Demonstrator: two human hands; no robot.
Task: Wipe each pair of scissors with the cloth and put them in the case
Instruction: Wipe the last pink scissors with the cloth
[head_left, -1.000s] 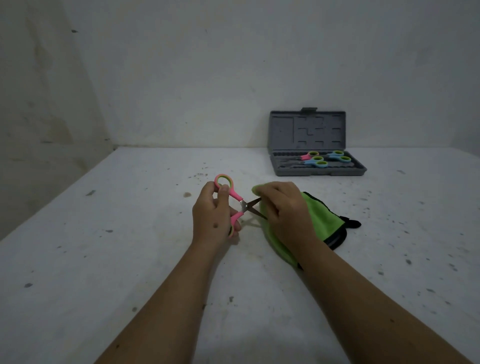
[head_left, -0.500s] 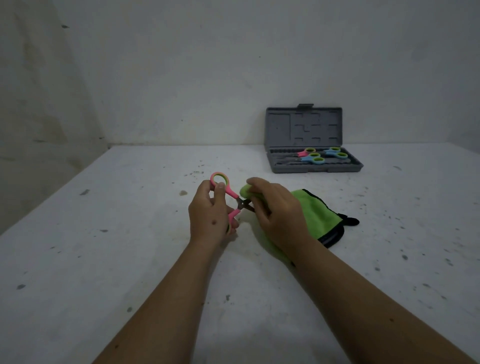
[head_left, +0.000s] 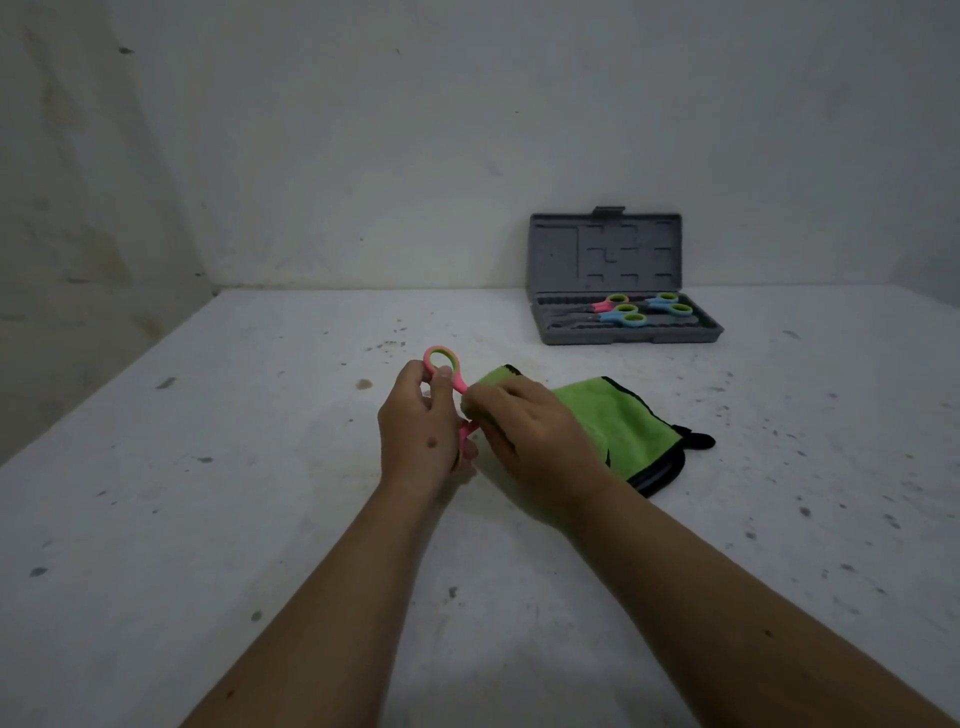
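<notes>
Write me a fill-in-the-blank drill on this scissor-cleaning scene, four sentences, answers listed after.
1. The left hand grips the pink-handled scissors by the ____.
2. The right hand pinches the green microfibre cloth around the scissors' ____.
3. The grey plastic case by the wall stands with its lid ____.
4. The blue-handled scissors lie inside the ____.

Missing words: handles; blades; open; case
</notes>
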